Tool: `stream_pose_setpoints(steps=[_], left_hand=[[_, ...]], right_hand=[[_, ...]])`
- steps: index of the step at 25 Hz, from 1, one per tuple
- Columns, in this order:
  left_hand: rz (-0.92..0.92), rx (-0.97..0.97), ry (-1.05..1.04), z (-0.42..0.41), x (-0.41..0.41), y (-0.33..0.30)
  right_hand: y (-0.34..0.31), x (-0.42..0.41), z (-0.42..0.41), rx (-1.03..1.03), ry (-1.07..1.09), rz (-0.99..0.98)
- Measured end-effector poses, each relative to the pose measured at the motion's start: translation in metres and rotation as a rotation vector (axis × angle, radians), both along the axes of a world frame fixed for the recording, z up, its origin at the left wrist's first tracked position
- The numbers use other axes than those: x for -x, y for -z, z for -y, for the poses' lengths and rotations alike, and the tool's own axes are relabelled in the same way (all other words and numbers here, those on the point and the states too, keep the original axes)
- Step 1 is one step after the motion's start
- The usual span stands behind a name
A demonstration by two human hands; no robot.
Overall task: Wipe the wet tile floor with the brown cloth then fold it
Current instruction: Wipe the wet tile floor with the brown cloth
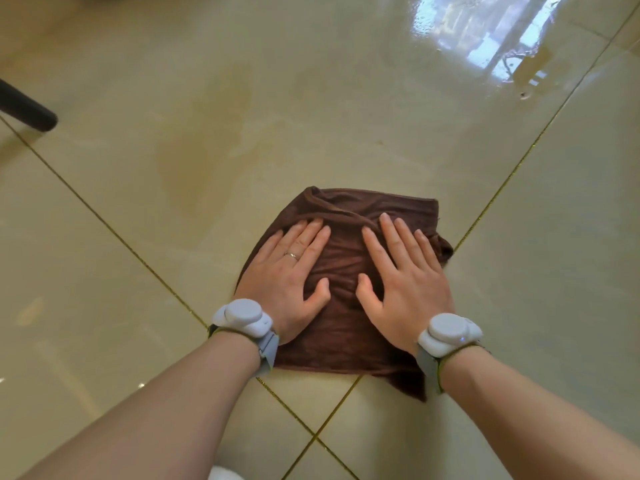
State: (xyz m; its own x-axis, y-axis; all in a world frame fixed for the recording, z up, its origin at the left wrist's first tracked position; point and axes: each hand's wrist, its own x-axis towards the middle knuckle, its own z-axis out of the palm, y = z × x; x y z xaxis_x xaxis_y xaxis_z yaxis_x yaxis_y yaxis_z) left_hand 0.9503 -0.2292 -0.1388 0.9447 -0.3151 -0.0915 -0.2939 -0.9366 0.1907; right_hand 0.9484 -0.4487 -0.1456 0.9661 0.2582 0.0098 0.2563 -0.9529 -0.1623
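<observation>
Flat and side by side, both hands lie palm-down on the brown cloth (341, 299). On the left hand (289, 275) the fingers are straight and slightly fanned, and one carries a ring (292, 255). Fingers of the right hand (403, 282) are likewise straight and spread, thumb angled inward toward the other thumb. Neither hand curls round or pinches the fabric; they press on its top. Each wrist wears a pale grey wristband device, the left one (244, 317) and the right one (448, 332), on greenish straps.

Beneath the hands the cloth lies bunched into a rough square on the tile floor (138, 209), with wrinkles and a rolled ridge along its far edge; its near right corner trails out in a point. It sits over the crossing of gold grout lines (104, 220). Beyond it a damp, darker smear (207, 133) marks the tile, and window light glares on the gloss at the upper right (485, 36).

A dark rod-like object (27, 107) enters at the left edge, cut off. Something white (225, 474) shows at the bottom edge, too cropped to identify.
</observation>
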Motion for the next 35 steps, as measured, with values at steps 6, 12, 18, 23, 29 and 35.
stream_pose_setpoints(steps=[6, 12, 18, 23, 29, 35], left_hand=[[0.053, 0.034, -0.039, 0.002, -0.064, 0.006], [0.112, 0.047, -0.091, 0.004, -0.154, 0.013], [0.132, 0.049, -0.152, 0.005, -0.190, 0.014], [0.153, 0.052, -0.166, 0.010, -0.187, 0.015], [0.128, 0.039, -0.304, 0.031, -0.120, 0.013], [0.130, -0.013, -0.364, 0.042, -0.059, 0.011]], right_hand=[[0.000, -0.074, -0.002, 0.028, -0.008, 0.031], [0.002, -0.172, -0.004, 0.021, -0.009, 0.054], [0.001, -0.216, -0.007, -0.009, -0.044, 0.057], [0.002, -0.215, -0.006, -0.010, -0.047, 0.087], [0.001, -0.199, -0.001, 0.011, -0.208, 0.046], [0.002, -0.125, 0.008, -0.067, -0.251, 0.105]])
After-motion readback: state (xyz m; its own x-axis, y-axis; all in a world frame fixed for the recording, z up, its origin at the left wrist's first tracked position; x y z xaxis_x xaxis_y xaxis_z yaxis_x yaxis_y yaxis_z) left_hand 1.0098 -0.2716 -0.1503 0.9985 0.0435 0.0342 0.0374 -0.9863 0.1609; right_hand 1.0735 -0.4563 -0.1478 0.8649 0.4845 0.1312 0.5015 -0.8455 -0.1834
